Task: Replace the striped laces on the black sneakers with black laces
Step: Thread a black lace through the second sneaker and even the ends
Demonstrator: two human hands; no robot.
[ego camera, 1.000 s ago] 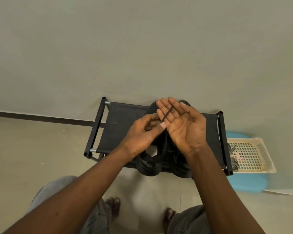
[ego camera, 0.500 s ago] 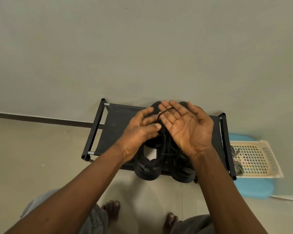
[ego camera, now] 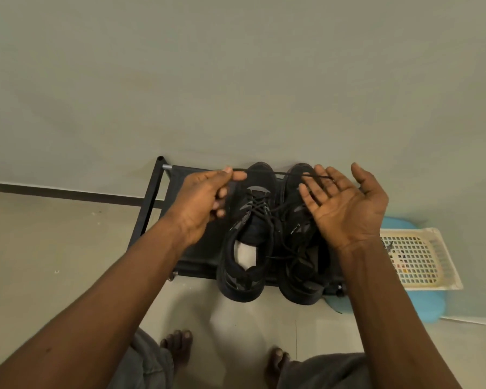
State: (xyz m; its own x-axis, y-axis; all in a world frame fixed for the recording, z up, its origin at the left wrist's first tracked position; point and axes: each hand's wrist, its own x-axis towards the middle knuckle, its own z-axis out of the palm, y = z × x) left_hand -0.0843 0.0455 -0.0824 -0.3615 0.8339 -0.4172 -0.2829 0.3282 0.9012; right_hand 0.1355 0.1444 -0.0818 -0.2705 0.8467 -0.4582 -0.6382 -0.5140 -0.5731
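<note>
Two black sneakers stand side by side on a low black rack (ego camera: 152, 197), toes toward the wall: the left sneaker (ego camera: 246, 237) and the right sneaker (ego camera: 298, 248). A thin black lace (ego camera: 267, 173) stretches taut between my hands above the toes. My left hand (ego camera: 205, 203) pinches one end of it between thumb and forefinger. My right hand (ego camera: 345, 206) is held palm up with straight fingers, and the lace runs across its fingers. More black lace lies loose over the sneakers' tongues. Striped laces (ego camera: 387, 247) lie in the basket at the right.
A cream plastic basket (ego camera: 432, 259) sits on a light-blue stool (ego camera: 429, 307) right of the rack. The rack stands against a plain wall on a tiled floor. My bare feet (ego camera: 180, 346) are on the floor in front of the rack.
My hands have moved apart: the left went left and the right went right, drawing the black lace out taut between them. The sneakers, hidden behind my hands before, are now in full view.
</note>
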